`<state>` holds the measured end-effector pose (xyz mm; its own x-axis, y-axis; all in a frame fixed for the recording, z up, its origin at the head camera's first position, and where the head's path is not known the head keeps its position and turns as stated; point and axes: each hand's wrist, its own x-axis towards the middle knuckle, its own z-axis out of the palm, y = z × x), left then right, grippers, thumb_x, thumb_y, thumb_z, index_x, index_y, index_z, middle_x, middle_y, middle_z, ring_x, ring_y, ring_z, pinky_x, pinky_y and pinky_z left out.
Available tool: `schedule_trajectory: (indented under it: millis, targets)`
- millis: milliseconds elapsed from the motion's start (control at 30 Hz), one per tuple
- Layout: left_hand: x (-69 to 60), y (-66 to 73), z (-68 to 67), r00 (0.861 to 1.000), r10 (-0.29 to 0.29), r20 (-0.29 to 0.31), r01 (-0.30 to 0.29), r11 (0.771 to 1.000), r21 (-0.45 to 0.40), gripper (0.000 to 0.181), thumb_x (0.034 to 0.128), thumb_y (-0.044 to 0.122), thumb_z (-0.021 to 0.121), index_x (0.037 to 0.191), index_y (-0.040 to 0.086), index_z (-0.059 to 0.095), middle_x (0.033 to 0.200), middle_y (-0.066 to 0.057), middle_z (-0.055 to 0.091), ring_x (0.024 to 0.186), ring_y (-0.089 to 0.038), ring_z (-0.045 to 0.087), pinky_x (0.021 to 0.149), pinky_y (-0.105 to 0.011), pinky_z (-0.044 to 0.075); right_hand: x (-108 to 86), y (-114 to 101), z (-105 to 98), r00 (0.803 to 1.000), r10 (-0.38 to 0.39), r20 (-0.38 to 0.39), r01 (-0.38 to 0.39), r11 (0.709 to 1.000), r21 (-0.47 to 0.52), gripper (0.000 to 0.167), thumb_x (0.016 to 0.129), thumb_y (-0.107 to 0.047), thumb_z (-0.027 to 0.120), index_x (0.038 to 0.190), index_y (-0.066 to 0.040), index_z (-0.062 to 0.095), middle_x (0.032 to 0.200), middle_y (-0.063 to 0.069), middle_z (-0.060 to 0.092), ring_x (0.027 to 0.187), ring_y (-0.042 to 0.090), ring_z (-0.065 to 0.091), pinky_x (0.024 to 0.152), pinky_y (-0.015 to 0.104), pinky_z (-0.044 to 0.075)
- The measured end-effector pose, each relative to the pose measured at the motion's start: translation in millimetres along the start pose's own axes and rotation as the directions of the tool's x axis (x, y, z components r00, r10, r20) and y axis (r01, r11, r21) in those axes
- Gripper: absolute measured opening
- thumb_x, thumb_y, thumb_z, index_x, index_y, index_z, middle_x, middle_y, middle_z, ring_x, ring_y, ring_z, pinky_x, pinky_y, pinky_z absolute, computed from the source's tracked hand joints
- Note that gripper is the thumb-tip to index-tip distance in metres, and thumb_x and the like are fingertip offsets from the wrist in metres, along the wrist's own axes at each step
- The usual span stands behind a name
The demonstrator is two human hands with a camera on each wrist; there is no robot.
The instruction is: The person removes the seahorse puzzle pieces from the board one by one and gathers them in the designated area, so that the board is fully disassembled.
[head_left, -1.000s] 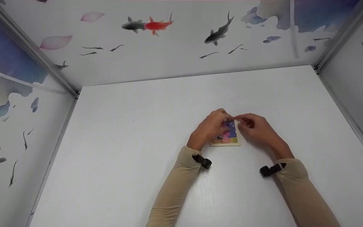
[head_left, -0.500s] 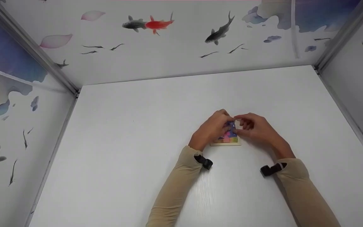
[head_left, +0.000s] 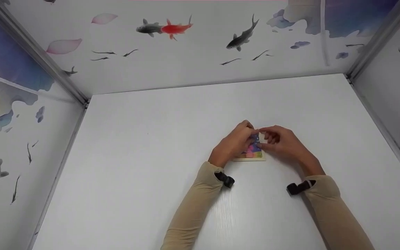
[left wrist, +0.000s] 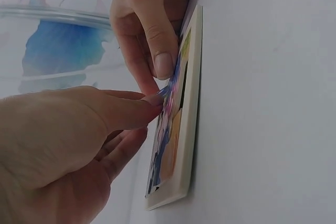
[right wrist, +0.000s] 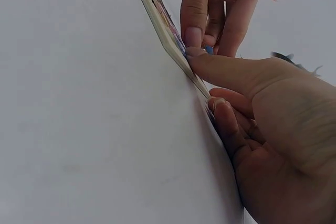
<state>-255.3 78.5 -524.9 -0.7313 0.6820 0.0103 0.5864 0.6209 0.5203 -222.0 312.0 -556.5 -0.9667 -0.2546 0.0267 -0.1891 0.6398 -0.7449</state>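
A small jigsaw puzzle [head_left: 253, 150] with a colourful picture lies in its pale tray [head_left: 252, 159] on the white table. My left hand [head_left: 233, 143] reaches over its left side and covers much of the picture. In the left wrist view, that hand pinches a blue puzzle piece [left wrist: 164, 91] just over the puzzle's surface; a bit of blue also shows between its fingers in the right wrist view. At the tray's right edge, my right hand [head_left: 285, 141] holds the border, thumb [right wrist: 197, 52] on top and curled fingers [right wrist: 223, 114] alongside. Both index fingertips meet near the far corner.
The white tabletop [head_left: 144, 166] spreads around the puzzle. Walls printed with fish [head_left: 243, 36] and petals enclose its back and sides, joined by metal corner posts [head_left: 63, 73]. A black wrist camera [head_left: 297, 188] sits on each sleeve.
My left hand has shifted slightly right over the picture. My right thumb has moved in from beside the tray onto the puzzle's right edge. The tray stays in place.
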Motion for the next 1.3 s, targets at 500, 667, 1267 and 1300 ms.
schedule_trajectory:
  millis: [500, 667, 1267, 1300]
  targets:
    - [-20.6, -35.5, -28.0, 0.985, -0.03, -0.17, -0.004, 0.981, -0.193, 0.037, 0.105, 0.011, 0.072, 0.142, 0.007, 0.072, 0.135, -0.01, 0.069, 0.123, -0.022, 0.07, 0.106, -0.027, 0.057, -3.4, -1, -1, 0.998, 0.069, 0.004, -0.069, 0.997, -0.036, 0.059, 0.098, -0.04, 0.082, 0.149, -0.017, 0.066, 0.116, 0.008, 0.066, 0.099, 0.022, 0.056, 0.084, 0.019, 0.048]
    - [-36.2, -55.7, -32.6, 0.976, -0.068, -0.209, 0.026, 0.98, -0.199, 0.035, 0.1039, 0.012, 0.074, 0.139, 0.008, 0.073, 0.132, -0.009, 0.071, 0.118, -0.02, 0.07, 0.104, -0.028, 0.058, -4.1, -1, -1, 0.996, 0.088, 0.01, -0.088, 0.995, -0.038, 0.06, 0.098, -0.041, 0.081, 0.151, -0.019, 0.064, 0.12, 0.008, 0.066, 0.103, 0.023, 0.056, 0.087, 0.019, 0.048]
    - [-55.6, -75.4, -28.4, 0.984, -0.101, -0.146, 0.065, 0.97, -0.235, 0.025, 0.1017, 0.01, 0.076, 0.127, 0.009, 0.08, 0.126, -0.006, 0.076, 0.121, -0.02, 0.069, 0.107, -0.032, 0.056, -5.1, -3, -2, 0.993, 0.118, 0.018, -0.118, 0.993, -0.018, 0.059, 0.1, -0.037, 0.08, 0.154, -0.021, 0.061, 0.12, 0.008, 0.064, 0.105, 0.024, 0.059, 0.088, 0.013, 0.048]
    - [-54.9, -75.5, -28.5, 0.984, -0.099, -0.148, 0.063, 0.971, -0.231, 0.024, 0.1018, 0.01, 0.076, 0.125, 0.009, 0.08, 0.126, -0.006, 0.076, 0.122, -0.02, 0.069, 0.107, -0.032, 0.055, -5.0, -3, -3, 0.993, 0.116, 0.017, -0.116, 0.993, -0.016, 0.059, 0.1, -0.036, 0.08, 0.154, -0.02, 0.062, 0.12, 0.008, 0.064, 0.105, 0.024, 0.059, 0.088, 0.012, 0.048]
